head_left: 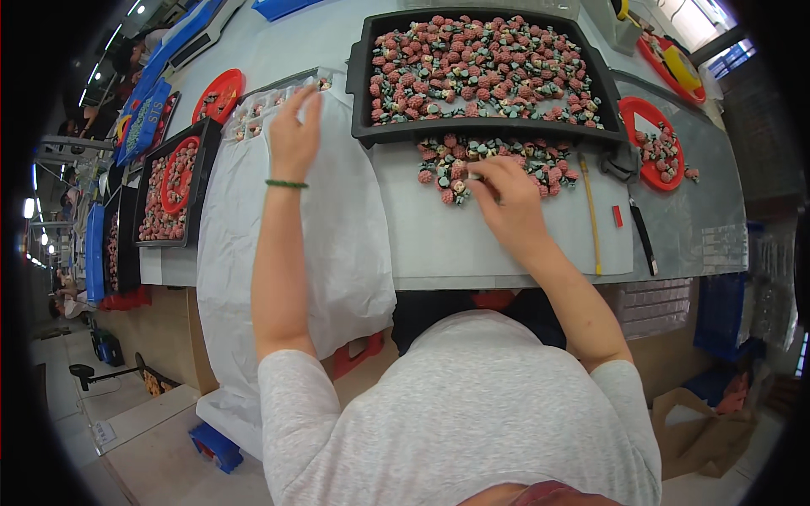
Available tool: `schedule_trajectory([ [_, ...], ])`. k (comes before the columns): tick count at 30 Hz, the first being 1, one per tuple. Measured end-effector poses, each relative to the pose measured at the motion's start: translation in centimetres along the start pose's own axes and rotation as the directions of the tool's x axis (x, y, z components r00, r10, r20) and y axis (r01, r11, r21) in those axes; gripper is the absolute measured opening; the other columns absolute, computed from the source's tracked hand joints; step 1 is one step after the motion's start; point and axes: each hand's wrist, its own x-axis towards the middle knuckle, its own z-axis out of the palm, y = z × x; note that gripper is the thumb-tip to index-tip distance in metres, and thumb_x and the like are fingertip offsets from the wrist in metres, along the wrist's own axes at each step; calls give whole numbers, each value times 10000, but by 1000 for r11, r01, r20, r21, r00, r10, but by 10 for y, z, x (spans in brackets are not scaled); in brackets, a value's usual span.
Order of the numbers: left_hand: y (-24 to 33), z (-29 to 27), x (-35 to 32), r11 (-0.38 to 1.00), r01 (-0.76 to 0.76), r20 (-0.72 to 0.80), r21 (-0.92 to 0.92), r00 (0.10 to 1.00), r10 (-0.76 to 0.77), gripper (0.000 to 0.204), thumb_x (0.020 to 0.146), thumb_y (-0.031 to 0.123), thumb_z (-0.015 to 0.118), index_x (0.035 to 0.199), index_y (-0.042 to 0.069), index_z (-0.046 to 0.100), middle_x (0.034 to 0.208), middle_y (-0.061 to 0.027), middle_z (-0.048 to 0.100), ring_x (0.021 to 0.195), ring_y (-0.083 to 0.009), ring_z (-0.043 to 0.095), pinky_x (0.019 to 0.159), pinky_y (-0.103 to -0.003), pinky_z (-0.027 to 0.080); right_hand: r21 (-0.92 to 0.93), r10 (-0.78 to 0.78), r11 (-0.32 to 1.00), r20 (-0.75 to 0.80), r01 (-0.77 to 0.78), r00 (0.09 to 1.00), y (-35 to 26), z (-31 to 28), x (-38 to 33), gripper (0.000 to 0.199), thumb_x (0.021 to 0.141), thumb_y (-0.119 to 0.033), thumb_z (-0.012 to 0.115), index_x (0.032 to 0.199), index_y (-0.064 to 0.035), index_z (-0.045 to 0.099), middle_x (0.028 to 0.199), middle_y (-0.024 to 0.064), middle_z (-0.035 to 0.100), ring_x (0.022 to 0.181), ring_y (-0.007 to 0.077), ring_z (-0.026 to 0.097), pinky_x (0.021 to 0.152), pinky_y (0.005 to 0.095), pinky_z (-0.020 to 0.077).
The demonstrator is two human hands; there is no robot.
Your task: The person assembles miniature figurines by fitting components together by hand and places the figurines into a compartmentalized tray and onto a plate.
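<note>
Grey worktop (506, 244) stretching away under a long row of workstations, seen from above past a grey-shirted shoulder and two bare forearms.

Nearest, hanging over the worktop's front edge: white plastic sheet (337, 236), draped down toward the floor. Just right of it, lying flat on the bare surface: thin yellow stick (592, 215), small red piece (618, 216), black pen-like tool (643, 236).

Further in, right hand (506, 198) down on the near edge of a loose pile of small pink and green pieces (494, 160), fingers (481, 181) curled into the pile, pinched shut on pieces there; which one exactly, cannot tell. Left hand (294, 135), green bracelet (287, 184) at the wrist, resting on the upper part of the white sheet, fingers spread open and flat, tips near a clear compartment tray (253, 114) holding a few of the same pieces.

Beyond the pile, touching its far side: large black tray (363, 93), heaped with the same pink and green pieces. Right of that, red round dish (654, 139) with a small cluster of pieces. Far left, more black trays and a red round lid (218, 94).
</note>
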Motion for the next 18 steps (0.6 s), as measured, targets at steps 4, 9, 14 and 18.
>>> schedule_trajectory([
  [4,93,36,-76,770,303,468,-561,884,-6,255,849,111,574,1081,6,581,933,-25,614,802,-79,549,715,-221,447,843,636,290,184,-453,749,-12,-20,-20,219,785,18,604,995,17,540,943,99,587,862,187,596,772,287,483],
  [9,139,85,-128,434,597,635,-675,769,-69,265,865,129,559,1091,-8,578,915,-44,618,837,-88,545,726,-229,441,923,700,126,177,-363,692,-27,-23,-46,222,776,36,609,983,27,529,938,108,589,864,182,596,767,281,488],
  [14,143,102,-140,290,648,647,-704,754,-113,273,859,139,572,1088,-8,580,892,-38,620,797,-95,552,715,-234,449,924,718,113,178,-365,673,-29,-33,-57,247,792,7,613,1022,46,535,958,130,595,837,173,602,732,276,503],
  [18,138,109,-149,274,674,672,-686,731,-116,257,870,128,551,1082,-14,580,925,-43,615,832,-94,549,737,-236,449,883,709,226,140,-411,692,-24,-32,-68,201,802,-3,610,989,55,564,942,128,598,823,168,604,713,266,509],
])
